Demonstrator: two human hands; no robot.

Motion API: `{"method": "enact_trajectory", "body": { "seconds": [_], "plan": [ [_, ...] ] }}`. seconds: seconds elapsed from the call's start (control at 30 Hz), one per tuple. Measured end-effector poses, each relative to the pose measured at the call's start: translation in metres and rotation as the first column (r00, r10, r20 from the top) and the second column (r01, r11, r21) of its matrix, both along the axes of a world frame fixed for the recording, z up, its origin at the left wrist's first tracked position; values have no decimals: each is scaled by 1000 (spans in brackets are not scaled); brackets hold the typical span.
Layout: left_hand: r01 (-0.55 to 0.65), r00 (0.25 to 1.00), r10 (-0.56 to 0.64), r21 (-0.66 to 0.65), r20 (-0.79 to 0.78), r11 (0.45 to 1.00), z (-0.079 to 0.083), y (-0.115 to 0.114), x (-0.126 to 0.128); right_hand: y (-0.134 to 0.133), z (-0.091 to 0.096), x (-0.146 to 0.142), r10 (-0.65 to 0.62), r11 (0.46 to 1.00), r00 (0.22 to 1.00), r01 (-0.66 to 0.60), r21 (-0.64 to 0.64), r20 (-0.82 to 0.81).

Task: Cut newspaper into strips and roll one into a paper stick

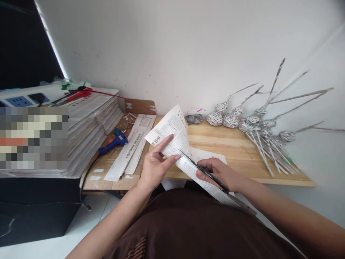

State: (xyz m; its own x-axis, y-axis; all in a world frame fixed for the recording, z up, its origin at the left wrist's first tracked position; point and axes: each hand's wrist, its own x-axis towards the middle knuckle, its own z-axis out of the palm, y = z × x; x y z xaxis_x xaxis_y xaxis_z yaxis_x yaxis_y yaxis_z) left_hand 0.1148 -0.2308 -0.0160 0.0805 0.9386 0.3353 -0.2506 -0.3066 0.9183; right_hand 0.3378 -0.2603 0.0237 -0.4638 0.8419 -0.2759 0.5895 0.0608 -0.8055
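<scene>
My left hand [157, 163] pinches a sheet of newspaper [172, 129] between thumb and fingers, its upper part curling up over the table's front edge. In my right hand [217, 172] is a pair of black-handled scissors [212, 177], with the blades reaching into the newspaper close to my left thumb. A long strip of the sheet hangs below the blades toward my lap. Beneath my hands another piece of newspaper [208, 155] lies on the table. Cut newspaper strips [132, 147] rest to the left of my left hand.
On the wooden table [210, 136], woven paper gourds [230, 120] with long stems and rolled paper sticks [269, 154] stand at the right. A blue glue gun [114, 143] and a tall newspaper stack [88, 126] are at the left. A grey crumpled cloth [194, 119] sits by the wall.
</scene>
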Motion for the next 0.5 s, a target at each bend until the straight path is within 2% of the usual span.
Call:
{"method": "enact_trajectory", "body": {
  "seconds": [0.27, 0.5],
  "plan": [
    [12, 1000, -12, -21, 17, 1000, 1, -2, 2, 1, -7, 3, -13, 999, 1000, 12, 42, 16],
    [35, 999, -35, -16, 19, 999, 1, -9, 10, 4, 4, -8, 51, 998, 998, -50, 28, -26]
  ]
}}
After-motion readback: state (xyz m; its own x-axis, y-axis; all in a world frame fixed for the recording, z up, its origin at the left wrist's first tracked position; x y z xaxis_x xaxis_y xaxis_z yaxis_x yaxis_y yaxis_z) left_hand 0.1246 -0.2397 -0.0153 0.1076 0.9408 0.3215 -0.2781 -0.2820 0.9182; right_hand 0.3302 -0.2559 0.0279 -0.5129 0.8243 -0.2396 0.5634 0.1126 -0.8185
